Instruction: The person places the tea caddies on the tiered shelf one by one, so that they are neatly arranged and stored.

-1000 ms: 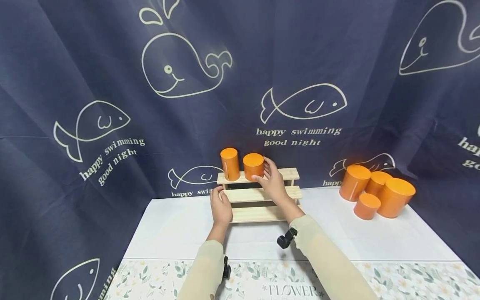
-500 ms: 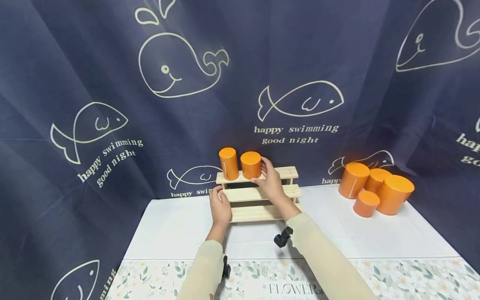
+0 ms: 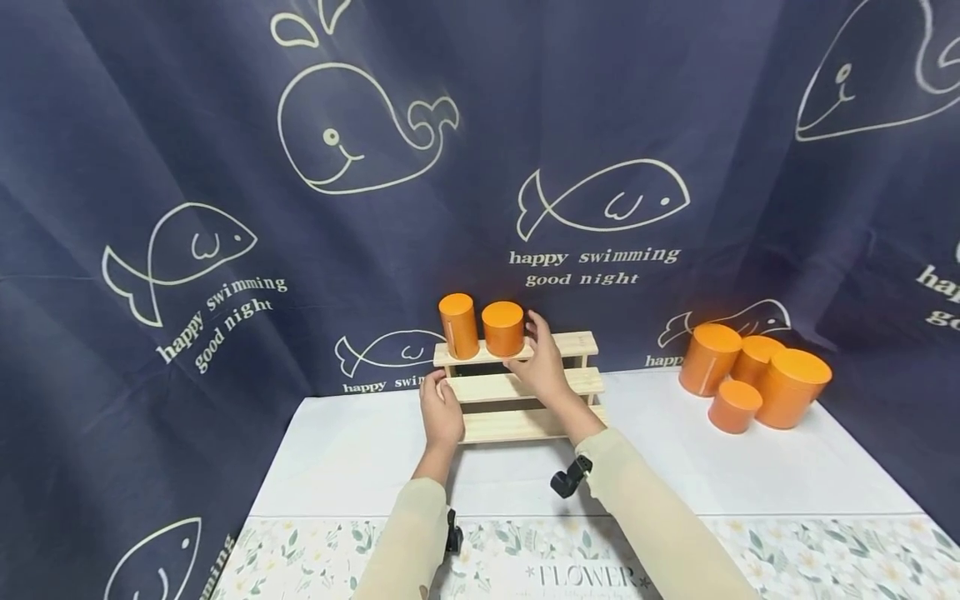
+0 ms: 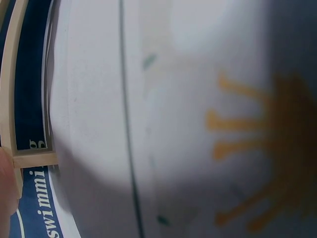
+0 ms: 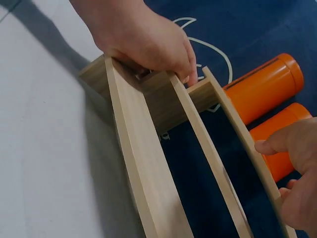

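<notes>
Wooden rack (image 3: pixel 480 388), 2 canisters (image 3: pixel 460 327) atop | left hand (image 3: pixel 442 414) grips rack | right hand (image 3: pixel 543 367) unclasped | head view only: 4 more canisters (image 3: pixel 783 396)

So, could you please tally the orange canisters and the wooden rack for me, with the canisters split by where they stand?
Wooden rack: 1
Orange canisters on its top tier: 2
Other canisters, on the white table: 4
Total: 7
</notes>
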The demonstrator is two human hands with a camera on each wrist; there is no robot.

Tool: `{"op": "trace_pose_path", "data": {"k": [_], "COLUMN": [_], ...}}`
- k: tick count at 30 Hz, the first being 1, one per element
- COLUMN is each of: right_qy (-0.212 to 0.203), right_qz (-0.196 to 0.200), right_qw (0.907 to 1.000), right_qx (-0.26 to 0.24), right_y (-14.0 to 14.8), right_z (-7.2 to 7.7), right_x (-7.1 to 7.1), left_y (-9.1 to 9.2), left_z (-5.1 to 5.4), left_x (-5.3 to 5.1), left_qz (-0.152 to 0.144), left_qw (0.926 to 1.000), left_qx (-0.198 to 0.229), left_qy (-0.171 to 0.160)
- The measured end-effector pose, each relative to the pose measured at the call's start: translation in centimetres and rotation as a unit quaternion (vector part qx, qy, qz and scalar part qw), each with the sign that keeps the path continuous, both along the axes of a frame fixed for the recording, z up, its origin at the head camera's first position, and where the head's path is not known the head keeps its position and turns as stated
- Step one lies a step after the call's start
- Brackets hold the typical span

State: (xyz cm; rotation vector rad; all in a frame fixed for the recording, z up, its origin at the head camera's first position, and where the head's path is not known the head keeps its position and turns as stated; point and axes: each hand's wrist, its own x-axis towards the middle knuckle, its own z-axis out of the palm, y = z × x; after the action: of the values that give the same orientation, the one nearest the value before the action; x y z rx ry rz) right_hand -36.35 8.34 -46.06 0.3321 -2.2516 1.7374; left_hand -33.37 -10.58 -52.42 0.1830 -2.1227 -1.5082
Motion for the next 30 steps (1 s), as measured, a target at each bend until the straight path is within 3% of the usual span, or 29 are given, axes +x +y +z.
{"op": "trace_pose_path", "data": {"k": [6, 13, 23, 30], "right_qy": [-0.027, -0.042, -0.021, -0.063], "right_qz": [0.009, 0.032, 0.011, 0.020], "right_qw": [0.9994, 0.9983, 0.9963, 0.9925], "right_qx": [0.018, 0.023, 0.083, 0.103], "right_y": [0.7, 3.1, 6.8, 9.6], "right_z": [0.5, 0.8, 0.8, 0.8], "right_x": [1.5, 3.8, 7.0, 8.9], "left_y": [-0.5, -0.8, -0.8, -0.8], "left_z": [-0.1, -0.5, -0.6, -0.6], "left_x": [-0.2, -0.3, -0.5, -0.4], "left_qz": [-0.001, -0.021, -0.025, -0.024], "left_qw": [0.9999, 0.9979, 0.9975, 0.9970], "left_qx": [0.011, 0.061, 0.064, 0.072], "left_qy": [0.000, 0.002, 0.015, 0.012]}}
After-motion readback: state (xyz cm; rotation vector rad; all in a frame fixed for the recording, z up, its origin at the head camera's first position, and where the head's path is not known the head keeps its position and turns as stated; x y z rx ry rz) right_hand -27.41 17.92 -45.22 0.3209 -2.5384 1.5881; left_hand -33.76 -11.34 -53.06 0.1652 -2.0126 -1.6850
